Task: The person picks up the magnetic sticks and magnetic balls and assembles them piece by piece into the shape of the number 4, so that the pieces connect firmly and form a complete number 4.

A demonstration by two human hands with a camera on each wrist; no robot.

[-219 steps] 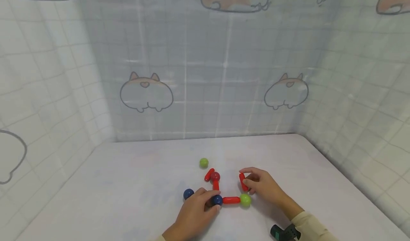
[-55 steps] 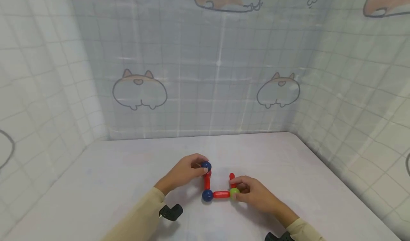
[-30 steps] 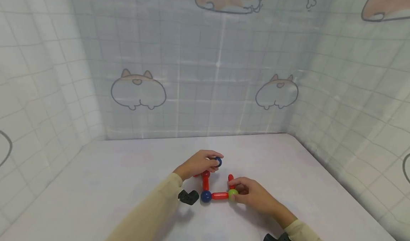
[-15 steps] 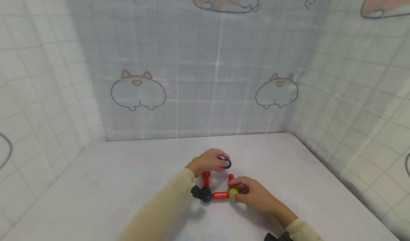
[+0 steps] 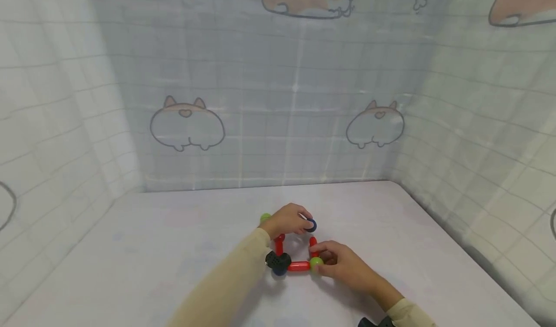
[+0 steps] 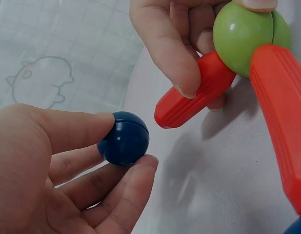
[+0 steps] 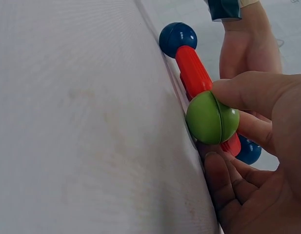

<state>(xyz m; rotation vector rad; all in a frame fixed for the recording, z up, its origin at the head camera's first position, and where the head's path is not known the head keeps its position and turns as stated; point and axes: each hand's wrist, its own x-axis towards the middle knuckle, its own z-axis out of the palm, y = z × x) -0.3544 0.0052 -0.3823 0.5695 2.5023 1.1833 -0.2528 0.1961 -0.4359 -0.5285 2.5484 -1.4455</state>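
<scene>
My left hand [image 5: 287, 220] pinches a dark blue ball [image 6: 125, 141] between thumb and fingers. A small gap separates that ball from the free tip of a ribbed red rod [image 6: 182, 108]. My right hand [image 5: 347, 268] grips the green ball [image 7: 209, 118] at the rod's other end, a finger lying along the rod. From the green ball a second red rod [image 5: 298, 266] runs left to a corner blue ball [image 7: 178, 40]. Another red rod [image 5: 279, 246] leads from that corner back to a red ball [image 5: 282, 237], partly covered by my left hand.
A loose green ball [image 5: 265, 217] lies behind my left wrist. The dark wrist camera [image 5: 278, 260] on my left arm hangs over the corner blue ball. White table [image 5: 173, 249] stretches around, with a patterned curtain [image 5: 278, 100] behind.
The red rod my right hand carried earlier now joins the green ball. My left hand left the corner, picked up the other blue ball and moved it right, close to that rod's tip.
</scene>
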